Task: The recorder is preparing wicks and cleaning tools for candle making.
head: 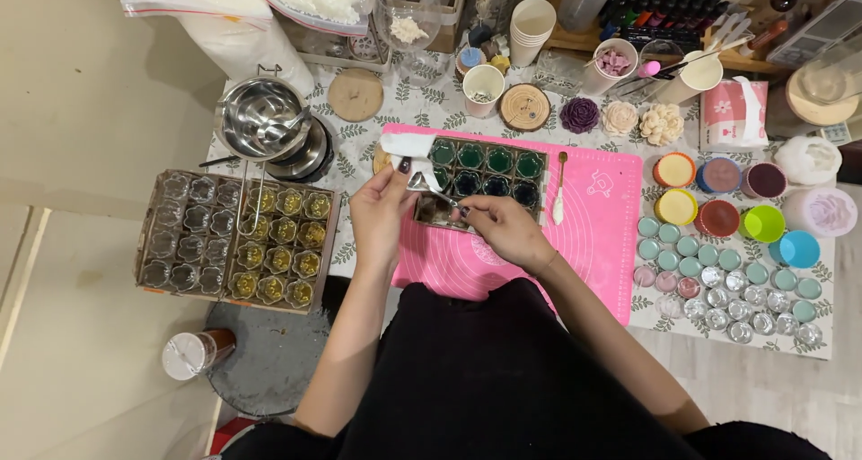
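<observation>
Two hands at a tray of small glass candle cups on a pink mat.

Head view: the left hand [382, 213] has its fingers pinched shut on a folded white tissue [409, 148] at the tray's [485, 184] near-left corner. The right hand [503, 229] rests just beside it, fingers curled on a thin metal tool [431, 189]. The pink mat [602, 218] lies on the table [355, 141]; a second tray of yellow-filled cups [238, 240] stands to the left.

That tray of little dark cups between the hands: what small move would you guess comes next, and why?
Probably steadying the metal tool over a front-row cup. The right hand rests on the near edge of the cup tray, the left hand pinches the tool beside white paper, and the back cups already look filled dark green and blue.
</observation>
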